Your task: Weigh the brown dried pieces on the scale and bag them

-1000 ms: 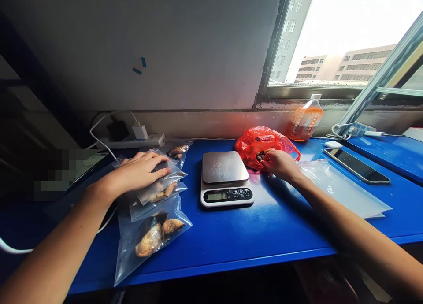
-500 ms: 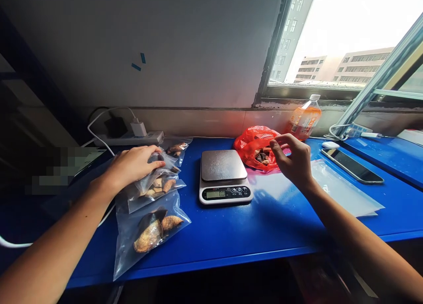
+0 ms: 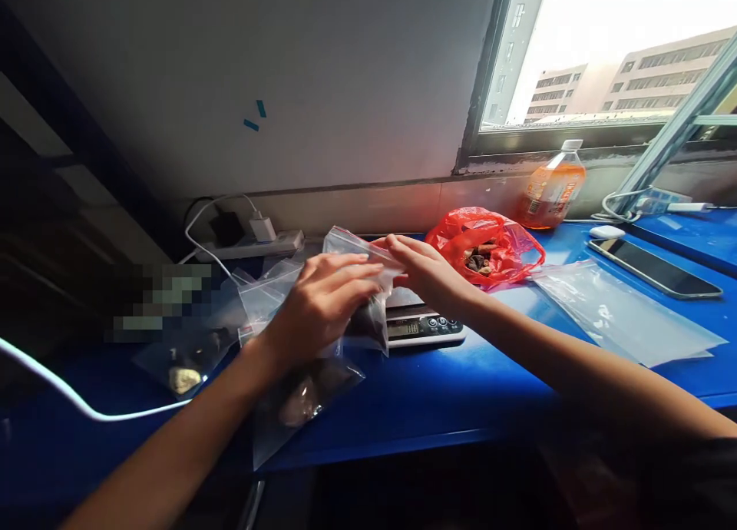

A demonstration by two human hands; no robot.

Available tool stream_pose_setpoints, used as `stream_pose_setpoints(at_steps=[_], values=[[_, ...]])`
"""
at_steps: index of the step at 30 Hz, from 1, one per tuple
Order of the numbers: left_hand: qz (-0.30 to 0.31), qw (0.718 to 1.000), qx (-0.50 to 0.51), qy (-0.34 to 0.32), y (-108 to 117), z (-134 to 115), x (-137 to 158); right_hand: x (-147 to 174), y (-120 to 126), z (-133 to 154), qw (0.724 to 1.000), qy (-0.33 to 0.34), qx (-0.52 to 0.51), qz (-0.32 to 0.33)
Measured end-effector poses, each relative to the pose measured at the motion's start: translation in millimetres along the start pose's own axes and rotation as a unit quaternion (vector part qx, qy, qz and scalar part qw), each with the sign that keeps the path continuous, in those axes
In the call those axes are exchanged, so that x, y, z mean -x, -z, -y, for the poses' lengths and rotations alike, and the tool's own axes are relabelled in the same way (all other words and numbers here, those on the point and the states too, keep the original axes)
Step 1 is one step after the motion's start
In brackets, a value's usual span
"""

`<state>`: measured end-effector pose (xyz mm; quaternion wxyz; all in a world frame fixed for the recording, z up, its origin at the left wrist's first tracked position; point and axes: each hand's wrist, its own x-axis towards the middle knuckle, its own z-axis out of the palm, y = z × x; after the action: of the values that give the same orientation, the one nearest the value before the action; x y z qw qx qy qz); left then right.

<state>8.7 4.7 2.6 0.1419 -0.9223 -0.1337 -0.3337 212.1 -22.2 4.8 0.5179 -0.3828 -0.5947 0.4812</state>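
Observation:
My left hand [image 3: 331, 299] is closed on a clear zip bag [image 3: 374, 326] with something dark inside, lifted in front of the kitchen scale [image 3: 426, 332]. At the bag's top edge, the fingers of my right hand [image 3: 426, 269] are closed on the plastic. The scale's plate is largely hidden behind my hands and the bag. Below my left wrist lies another clear bag [image 3: 308, 399] holding brown pieces. More bags [image 3: 262, 296] lie partly covered beyond my left hand. Behind my right hand rests an open red plastic bag [image 3: 487, 230] with brown and dark pieces inside.
Flat clear bags [image 3: 627, 315] and a phone [image 3: 656, 269] lie at the right. An orange drink bottle [image 3: 553, 188] stands by the wall. At the back left sits a power strip [image 3: 259, 246]; a white cable [image 3: 97, 415] crosses the left side.
My left hand has moved right from the row of bags with one bag. My right hand has come left from the red bag to meet it. The view has shifted slightly.

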Motion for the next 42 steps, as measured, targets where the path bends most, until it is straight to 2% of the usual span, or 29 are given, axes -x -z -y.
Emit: stream_pose_setpoints(at_steps=[2, 5, 9, 13, 15, 19, 21, 24, 26, 28, 36, 42], values=[[0.007, 0.999, 0.017, -0.028, -5, -6, 0, 5, -3, -1, 1.000, 0.022, 0.000, -0.004], [0.022, 0.998, 0.056, -0.016, -5, -7, 0, 18, -3, -3, 0.995, 0.068, 0.052, -0.048], [0.006, 0.996, 0.089, 0.016, 1, -6, -1, 30, -5, -5, 0.992, 0.063, 0.071, -0.080], [-0.007, 0.997, 0.072, 0.028, 2, -6, 0, 34, -10, -4, 0.992, 0.066, 0.069, -0.081], [-0.011, 0.998, 0.061, 0.021, 0, -5, 2, 34, -9, -2, 0.996, 0.042, 0.032, -0.069], [-0.011, 0.999, 0.049, 0.015, -3, -4, 4, 29, 2, 0, 0.995, -0.058, -0.082, -0.015], [-0.006, 0.999, 0.050, 0.013, -4, -4, 4, 28, 7, 1, 0.993, -0.079, -0.087, 0.008], [0.011, 0.998, 0.055, 0.006, -6, -6, 2, 31, 7, 3, 0.998, -0.032, 0.036, 0.028], [0.022, 0.998, 0.054, -0.004, -7, -8, 1, 35, 3, 4, 0.985, 0.028, 0.170, 0.021], [0.026, 0.998, 0.048, -0.012, -8, -10, 0, 39, -3, 2, 0.965, 0.068, 0.254, 0.013], [0.019, 0.999, 0.026, -0.026, -7, -8, -2, 42, -14, -14, 0.956, 0.090, 0.278, -0.025], [-0.034, 0.998, 0.035, -0.025, -6, -10, -1, 42, -17, -13, 0.951, 0.096, 0.290, -0.038]])
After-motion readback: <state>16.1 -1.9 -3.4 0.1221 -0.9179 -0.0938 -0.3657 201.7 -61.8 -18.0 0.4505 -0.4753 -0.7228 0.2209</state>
